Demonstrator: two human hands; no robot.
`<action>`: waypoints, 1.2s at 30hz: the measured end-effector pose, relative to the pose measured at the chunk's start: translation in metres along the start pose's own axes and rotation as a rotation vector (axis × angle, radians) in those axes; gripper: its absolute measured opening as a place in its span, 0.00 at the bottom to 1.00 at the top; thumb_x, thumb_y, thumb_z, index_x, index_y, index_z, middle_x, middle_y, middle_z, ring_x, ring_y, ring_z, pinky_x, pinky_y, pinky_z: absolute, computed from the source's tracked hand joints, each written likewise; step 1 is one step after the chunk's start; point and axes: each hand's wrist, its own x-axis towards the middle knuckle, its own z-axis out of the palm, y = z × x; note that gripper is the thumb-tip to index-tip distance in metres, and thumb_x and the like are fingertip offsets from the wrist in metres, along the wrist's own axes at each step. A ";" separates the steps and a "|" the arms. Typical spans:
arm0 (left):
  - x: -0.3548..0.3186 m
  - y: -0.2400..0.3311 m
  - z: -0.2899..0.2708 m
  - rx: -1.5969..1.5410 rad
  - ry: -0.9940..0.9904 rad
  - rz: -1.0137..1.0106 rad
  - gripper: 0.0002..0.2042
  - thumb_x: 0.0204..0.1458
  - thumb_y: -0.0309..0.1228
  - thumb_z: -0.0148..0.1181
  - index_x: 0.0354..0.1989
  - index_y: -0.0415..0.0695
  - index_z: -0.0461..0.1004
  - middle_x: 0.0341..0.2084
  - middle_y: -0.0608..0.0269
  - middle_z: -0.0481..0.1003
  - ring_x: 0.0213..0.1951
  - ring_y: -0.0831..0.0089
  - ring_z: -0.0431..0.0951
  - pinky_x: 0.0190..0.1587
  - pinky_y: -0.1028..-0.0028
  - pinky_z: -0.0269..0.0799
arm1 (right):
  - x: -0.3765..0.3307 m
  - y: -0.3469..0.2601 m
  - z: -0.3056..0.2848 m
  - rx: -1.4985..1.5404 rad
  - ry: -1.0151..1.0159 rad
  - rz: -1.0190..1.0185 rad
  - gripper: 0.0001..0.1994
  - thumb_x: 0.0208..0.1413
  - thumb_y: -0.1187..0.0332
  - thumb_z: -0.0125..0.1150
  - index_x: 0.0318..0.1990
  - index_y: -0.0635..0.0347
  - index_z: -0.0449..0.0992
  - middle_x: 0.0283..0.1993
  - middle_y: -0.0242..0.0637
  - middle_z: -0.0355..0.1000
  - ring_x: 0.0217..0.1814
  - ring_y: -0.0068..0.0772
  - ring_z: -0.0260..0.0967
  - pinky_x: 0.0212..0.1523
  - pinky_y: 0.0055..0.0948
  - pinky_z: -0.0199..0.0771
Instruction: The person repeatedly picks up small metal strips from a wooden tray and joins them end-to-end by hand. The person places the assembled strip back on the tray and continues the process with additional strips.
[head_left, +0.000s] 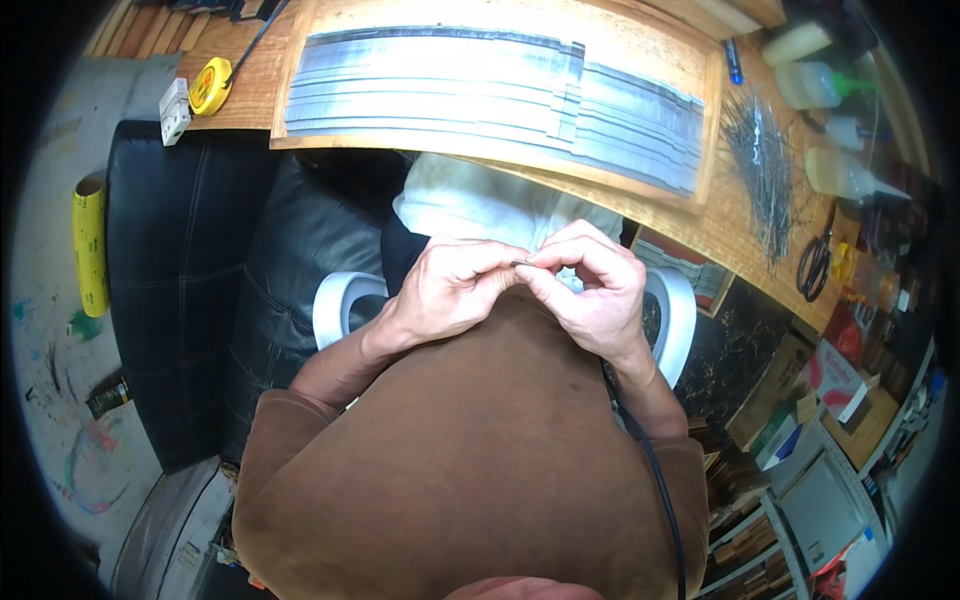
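My left hand (462, 285) and my right hand (592, 280) meet in front of my chest, fingertips almost touching. Between them is a small, dark, thin piece (522, 264), pinched by the fingers of both hands; most of it is hidden, so its kind does not show. Beyond the hands, a white cloth (470, 195) lies across my lap. Farther off on the table, a shallow wooden tray (712, 110) holds many thin grey strips (430, 85) laid in overlapping rows.
On the wooden table (800, 285) right of the tray lie a heap of thin wires (760, 170), black-handled scissors (815, 268), a blue marker (734, 62) and squeeze bottles (840, 172). A yellow tape measure (211, 86) sits left. A black sofa (190, 300) stands beside my chair's white armrests (335, 305).
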 end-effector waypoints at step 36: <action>-0.002 -0.006 0.004 -0.001 0.003 0.042 0.09 0.58 0.19 0.70 0.46 0.36 0.86 0.31 0.54 0.85 0.30 0.69 0.85 0.35 0.74 0.78 | -0.001 -0.003 0.005 -0.028 0.012 -0.012 0.08 0.51 0.81 0.78 0.39 0.64 0.88 0.32 0.34 0.77 0.30 0.21 0.73 0.31 0.22 0.72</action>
